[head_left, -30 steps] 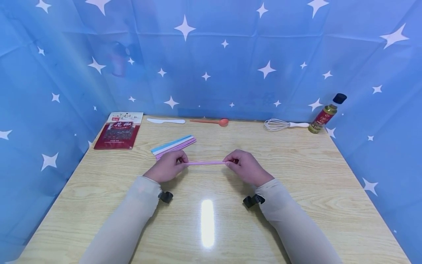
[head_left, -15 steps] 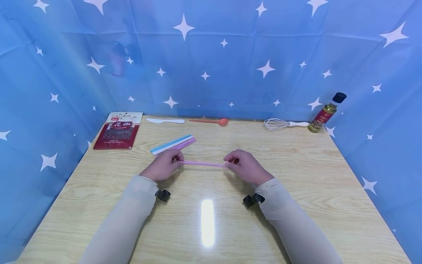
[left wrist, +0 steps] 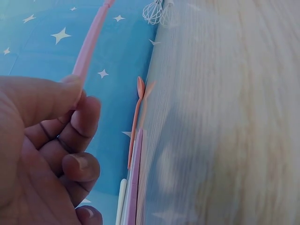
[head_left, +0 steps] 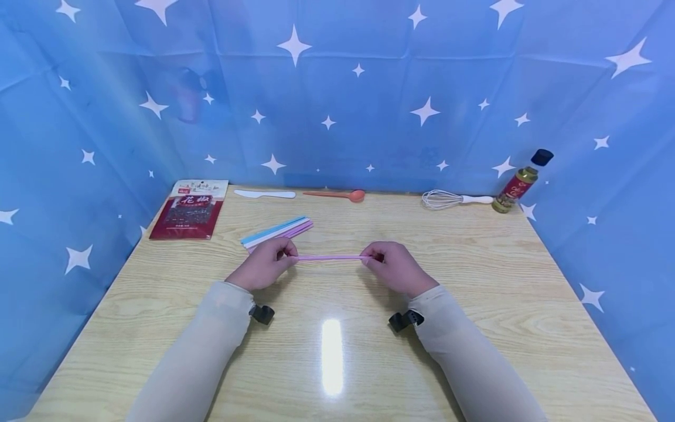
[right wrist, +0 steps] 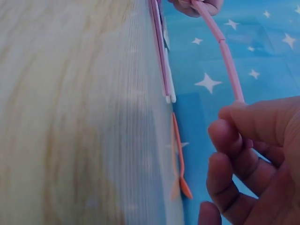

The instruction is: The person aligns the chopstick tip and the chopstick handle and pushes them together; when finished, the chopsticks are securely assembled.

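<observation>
A thin pink straw (head_left: 331, 257) is stretched level above the table between both hands. My left hand (head_left: 266, 264) pinches its left end between thumb and index finger, the other fingers curled loosely. At the opposite end, my right hand (head_left: 392, 266) pinches the straw in the same manner. The right wrist view shows a joint or step partway along the pink straw (right wrist: 229, 63), which bends slightly there. Behind my left hand lies a bundle of blue, white and pink-purple straws (head_left: 278, 230), its near end partly hidden by that hand.
Along the back of the wooden table (head_left: 474, 351) lie a red spice packet (head_left: 188, 211), a white knife (head_left: 265, 193), an orange-red spoon (head_left: 356, 196) and a whisk (head_left: 444, 200). A black-capped oil bottle (head_left: 517, 186) stands at the back right. A blue star-printed curtain encloses the sides.
My left hand has moved slightly left overall, and the visible stretch of straw between the hands is a little longer. Half a second ago the straw sloped slightly; now it is level.
</observation>
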{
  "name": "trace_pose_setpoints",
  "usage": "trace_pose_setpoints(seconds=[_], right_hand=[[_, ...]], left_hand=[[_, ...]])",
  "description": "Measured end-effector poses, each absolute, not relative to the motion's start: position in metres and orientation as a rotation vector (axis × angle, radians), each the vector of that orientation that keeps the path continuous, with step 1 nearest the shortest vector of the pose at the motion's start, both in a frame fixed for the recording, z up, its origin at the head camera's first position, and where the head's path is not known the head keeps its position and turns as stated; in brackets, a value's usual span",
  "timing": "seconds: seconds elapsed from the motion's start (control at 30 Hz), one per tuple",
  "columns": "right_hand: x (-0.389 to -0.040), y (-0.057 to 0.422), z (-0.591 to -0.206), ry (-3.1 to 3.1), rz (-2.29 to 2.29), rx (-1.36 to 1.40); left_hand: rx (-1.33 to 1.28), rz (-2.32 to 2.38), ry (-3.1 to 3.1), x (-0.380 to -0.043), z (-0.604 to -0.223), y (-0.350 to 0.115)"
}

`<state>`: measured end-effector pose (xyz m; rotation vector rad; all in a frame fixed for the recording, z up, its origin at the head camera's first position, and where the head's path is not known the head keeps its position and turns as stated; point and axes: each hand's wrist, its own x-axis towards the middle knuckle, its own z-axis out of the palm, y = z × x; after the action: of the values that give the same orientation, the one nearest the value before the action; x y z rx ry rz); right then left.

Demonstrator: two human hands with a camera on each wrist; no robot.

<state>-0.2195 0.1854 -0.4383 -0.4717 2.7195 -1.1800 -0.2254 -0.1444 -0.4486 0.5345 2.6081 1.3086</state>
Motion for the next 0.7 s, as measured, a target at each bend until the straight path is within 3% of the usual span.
trace_pose_setpoints(seconds=[0.7], right_hand=[[-0.220,0.184,-0.436,2.727,-1.213,-0.463]], left_hand=[[0.490,1.299,2.691,-0.230,-0.453,-0.150]])
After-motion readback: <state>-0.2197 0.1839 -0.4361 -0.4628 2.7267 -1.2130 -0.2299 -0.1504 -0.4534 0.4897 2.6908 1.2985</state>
